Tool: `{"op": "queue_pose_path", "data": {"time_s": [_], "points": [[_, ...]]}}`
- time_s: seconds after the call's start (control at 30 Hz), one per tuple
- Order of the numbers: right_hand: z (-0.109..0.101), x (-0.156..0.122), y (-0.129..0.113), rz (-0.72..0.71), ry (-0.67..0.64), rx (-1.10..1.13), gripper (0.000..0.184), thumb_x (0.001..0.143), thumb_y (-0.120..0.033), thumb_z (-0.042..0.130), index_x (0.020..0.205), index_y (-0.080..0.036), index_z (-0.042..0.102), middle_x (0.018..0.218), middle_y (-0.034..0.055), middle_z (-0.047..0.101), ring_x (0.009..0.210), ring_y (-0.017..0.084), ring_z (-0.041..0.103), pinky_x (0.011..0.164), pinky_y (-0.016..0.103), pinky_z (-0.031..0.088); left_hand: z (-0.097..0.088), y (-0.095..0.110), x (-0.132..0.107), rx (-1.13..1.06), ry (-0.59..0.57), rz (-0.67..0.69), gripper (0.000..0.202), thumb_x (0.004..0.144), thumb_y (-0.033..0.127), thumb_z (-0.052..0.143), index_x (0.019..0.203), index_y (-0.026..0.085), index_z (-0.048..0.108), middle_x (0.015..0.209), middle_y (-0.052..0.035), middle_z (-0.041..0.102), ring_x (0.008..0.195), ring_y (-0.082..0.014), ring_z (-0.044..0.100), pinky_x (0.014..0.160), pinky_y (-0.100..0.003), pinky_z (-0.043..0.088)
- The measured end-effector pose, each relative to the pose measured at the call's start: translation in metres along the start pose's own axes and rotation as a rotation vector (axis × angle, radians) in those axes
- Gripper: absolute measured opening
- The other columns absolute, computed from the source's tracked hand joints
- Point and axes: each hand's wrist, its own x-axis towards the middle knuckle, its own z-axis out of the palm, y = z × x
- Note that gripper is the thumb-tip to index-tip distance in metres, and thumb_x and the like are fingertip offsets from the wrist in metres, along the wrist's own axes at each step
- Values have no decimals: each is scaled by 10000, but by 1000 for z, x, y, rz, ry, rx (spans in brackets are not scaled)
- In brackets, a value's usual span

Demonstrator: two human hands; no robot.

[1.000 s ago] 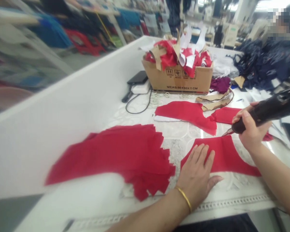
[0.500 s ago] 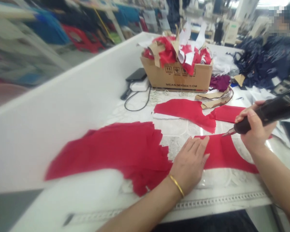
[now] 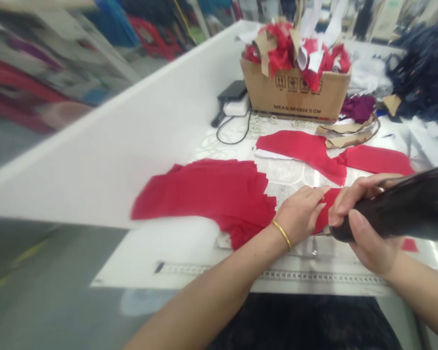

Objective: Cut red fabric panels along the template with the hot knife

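**Close work, low in the frame**

We can see two hands close together, just right of the middle at the bottom of the frame. The person's left hand (image 3: pixel 299 216) lies flat and open, with nothing gripped. Its fingers reach toward the red cloth piece (image 3: pixel 326 209), and a gold bangle (image 3: pixel 282 234) sits on the wrist. The right hand (image 3: pixel 365 223) is clenched around a thick black tool (image 3: pixel 397 216) that runs off the right edge of the frame.

The red cloth piece lies on a white table (image 3: pixel 175 257) — most of it is hidden. We can only see a small wedge between the two hands. We cannot tell its full shape or which way its long side runs. The right hand is nearest to the wedge, and the left hand is just beside it on the other side. The tool's thin tip (image 3: pixel 324 234) points left and sits at the lower end of the wedge, but it is too small to tell if it touches.

A big red cloth piece (image 3: pixel 208 197) lies to the left of the hands. A cardboard box (image 3: pixel 295 95) full of red and white scraps stands near the top of the frame, right of the middle.
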Motion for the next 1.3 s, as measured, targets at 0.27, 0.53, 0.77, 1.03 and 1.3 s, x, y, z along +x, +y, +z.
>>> {"op": "queue_pose_path", "data": {"time_s": [0.27,0.53,0.77,1.03,1.3], "points": [[4,3,-1,-5,-48,-3,326,892,-317,707,1174,-338,546,779,-28,632,680,204,651,775,462,589,3,0,5,-42,-53,17,336,1005,189,501,1325,192,607,1034,-74,711,995,-242,641,950,-427,540],[7,1,5,-48,-33,6,295,928,-323,670,1186,-339,529,808,-21,631,677,202,660,814,478,604,4,-5,5,-2,-60,60,393,989,191,527,1380,191,566,1016,-67,697,968,-236,631,938,-422,532],[3,6,-8,-32,-64,184,250,968,-255,637,1189,-353,575,781,-36,644,596,174,625,615,374,591,9,0,2,-66,55,248,251,1030,158,420,1166,165,630,971,-75,696,950,-218,653,952,-417,560],[-14,3,-11,31,51,184,227,943,-283,699,1131,-306,573,724,-40,660,587,172,637,637,382,585,9,0,1,4,-28,271,298,1049,135,391,1245,146,614,1128,-122,700,1061,-224,650,974,-413,580],[-16,1,-7,20,61,84,172,951,-283,681,1087,-308,579,785,-47,652,609,144,625,592,325,549,9,0,0,52,-23,277,314,1050,122,377,1262,131,610,1142,-129,698,1068,-219,648,966,-408,595]]}}
